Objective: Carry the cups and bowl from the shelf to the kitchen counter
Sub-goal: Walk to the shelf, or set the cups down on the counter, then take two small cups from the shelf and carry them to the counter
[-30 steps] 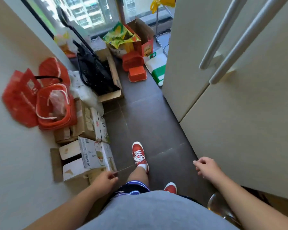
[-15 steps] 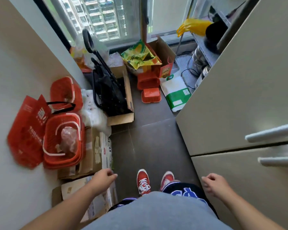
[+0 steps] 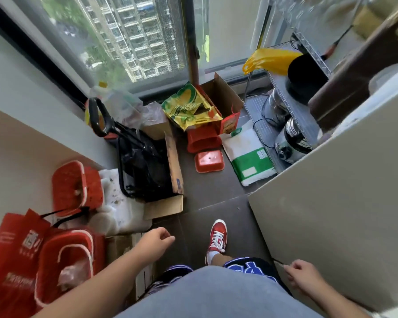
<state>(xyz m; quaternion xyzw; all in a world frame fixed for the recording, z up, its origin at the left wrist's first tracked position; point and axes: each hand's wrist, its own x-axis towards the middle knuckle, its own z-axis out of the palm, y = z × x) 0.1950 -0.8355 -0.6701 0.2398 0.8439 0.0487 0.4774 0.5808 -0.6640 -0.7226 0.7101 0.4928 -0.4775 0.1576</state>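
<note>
Both hands empty, left hand (image 3: 155,243) and right hand (image 3: 302,275) loosely curled; best to step past the cabinet (image 3: 336,198) toward the wire shelf (image 3: 285,104) beyond it

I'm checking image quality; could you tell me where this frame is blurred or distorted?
Head view: the wire shelf at top right is motion-smeared; wide-angle bending curves the window frame; floor clutter and both hands, left hand and right hand, stay fairly sharp.

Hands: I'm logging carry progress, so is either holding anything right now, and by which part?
Nothing is held. The left hand and the right hand are both loosely curled and empty.
</note>
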